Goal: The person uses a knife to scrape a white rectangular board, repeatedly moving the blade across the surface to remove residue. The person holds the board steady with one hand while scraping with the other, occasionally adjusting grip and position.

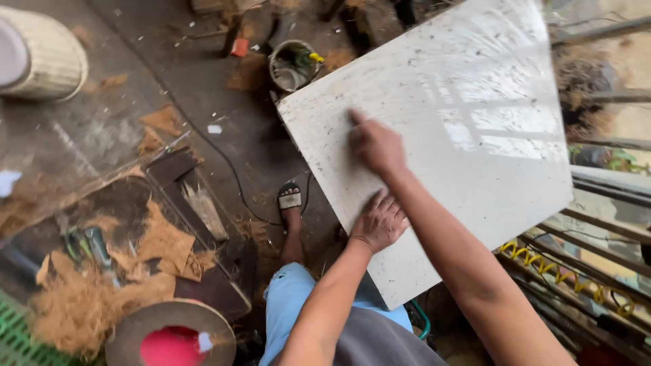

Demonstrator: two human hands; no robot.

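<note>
Dusty concrete floor [224, 115] is spreading under everything, littered with scraps and brown fibre, and a big pale stone tile [468, 135] is leaning tilted across the upper right, its lower edge coming down toward the person's lap and its near left corner sitting just beside a small bucket [293, 64] of odds and ends. A woven basket [47, 51] is resting at the top left edge of the floor, a round board with a red middle [173, 335] is lying at the bottom left, and a heap of brown fibre [81, 305] is piling up beside it near a green crate [17, 339]. A black cable [234, 176] is trailing across the floor toward the sandalled foot [290, 200]. The left hand [378, 222] is pressing flat against the tile's lower left edge, fingers spread, bracing it. The right hand [375, 144] is lying on the tile's face with fingers curled together and something slim and dark poking out toward the near corner; whether it is a pencil or only a fingertip is too blurred to tell. To my eye, doing this well is asking for the bracing palm to be staying firm so the slab is not sliding, and for the upper hand to be moving slowly along the surface.
</note>
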